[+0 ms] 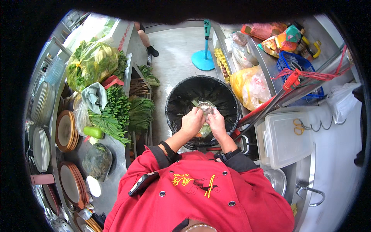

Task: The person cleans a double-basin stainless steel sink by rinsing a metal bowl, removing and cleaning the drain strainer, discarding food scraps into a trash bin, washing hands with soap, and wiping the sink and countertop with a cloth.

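Over a large black bin [181, 94], my left hand [192, 121] and my right hand [216, 124] grip a small round metal strainer or cup [205, 107] from both sides. Pale bits cling to its inside; fingers hide part of its rim. Below my hands, vegetable scraps [205, 130] lie on the black liner within the bin, some green and some orange.
Leafy greens [116, 101], a bagged vegetable bundle [92, 63] and stacked plates [66, 130] crowd the left counter. Behind the bin stands a blue round-based pole [203, 60]. Egg trays [221, 63], a lidded plastic box [288, 139] and scissors [299, 127] are at right. A person's leg [145, 39] shows farther back.
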Tool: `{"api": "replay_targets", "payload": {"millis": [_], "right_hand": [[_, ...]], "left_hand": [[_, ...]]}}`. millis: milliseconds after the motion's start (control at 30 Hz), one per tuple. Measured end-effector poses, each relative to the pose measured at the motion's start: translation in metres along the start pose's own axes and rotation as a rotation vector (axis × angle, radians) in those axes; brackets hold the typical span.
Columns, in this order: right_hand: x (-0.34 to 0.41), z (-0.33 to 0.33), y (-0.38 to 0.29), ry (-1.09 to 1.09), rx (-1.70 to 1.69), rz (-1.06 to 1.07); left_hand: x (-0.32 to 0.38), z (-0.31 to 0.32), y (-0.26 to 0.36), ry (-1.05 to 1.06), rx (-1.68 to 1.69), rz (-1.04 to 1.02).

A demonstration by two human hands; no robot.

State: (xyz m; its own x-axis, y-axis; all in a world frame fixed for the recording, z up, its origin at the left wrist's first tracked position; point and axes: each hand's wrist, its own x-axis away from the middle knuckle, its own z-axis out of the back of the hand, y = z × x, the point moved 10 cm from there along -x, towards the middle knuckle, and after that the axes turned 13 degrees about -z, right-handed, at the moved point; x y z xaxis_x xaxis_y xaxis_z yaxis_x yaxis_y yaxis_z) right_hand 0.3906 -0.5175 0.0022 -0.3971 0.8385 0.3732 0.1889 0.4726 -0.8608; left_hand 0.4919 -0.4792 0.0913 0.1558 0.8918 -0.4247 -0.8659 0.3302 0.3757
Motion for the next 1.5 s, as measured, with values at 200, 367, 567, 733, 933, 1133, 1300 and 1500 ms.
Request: {"api": "replay_targets", "payload": {"millis": [200, 367, 567, 733, 933, 1133, 1300, 1500], "right_hand": [[-0.005, -0.013, 0.002, -0.057, 0.159, -0.002], [-0.009, -0.016, 0.006, -0.057, 0.034, -0.028], [-0.014, 0.002, 0.006, -0.026, -0.110, -0.095], [-0.023, 0.022, 0.025, 0.049, -0.096, -0.142], [-0.034, 0.037, 0.062, 0.066, -0.066, -0.214], [-0.035, 0.050, 0.040, 0.279, 1.130, 0.259], [-0.017, 0.043, 0.153, -0.429, 1.796, 0.333], [-0.042, 0.044, 0.142, -0.080, 1.661, 0.416]], "left_hand": [[0.005, 0.002, -0.007, 0.025, 0.008, 0.092], [0.017, 0.013, -0.021, 0.105, 0.028, 0.203], [0.039, 0.019, -0.044, 0.147, 0.042, 0.352], [0.070, -0.013, -0.052, -0.049, 0.145, 0.440], [0.115, -0.026, -0.052, -0.127, 0.254, 0.491], [0.141, -0.017, -0.045, -0.190, 0.273, 0.501], [0.186, 0.022, -0.042, -0.099, 0.273, 0.554], [0.320, 0.098, -0.050, 0.157, 0.136, 0.796]]}}
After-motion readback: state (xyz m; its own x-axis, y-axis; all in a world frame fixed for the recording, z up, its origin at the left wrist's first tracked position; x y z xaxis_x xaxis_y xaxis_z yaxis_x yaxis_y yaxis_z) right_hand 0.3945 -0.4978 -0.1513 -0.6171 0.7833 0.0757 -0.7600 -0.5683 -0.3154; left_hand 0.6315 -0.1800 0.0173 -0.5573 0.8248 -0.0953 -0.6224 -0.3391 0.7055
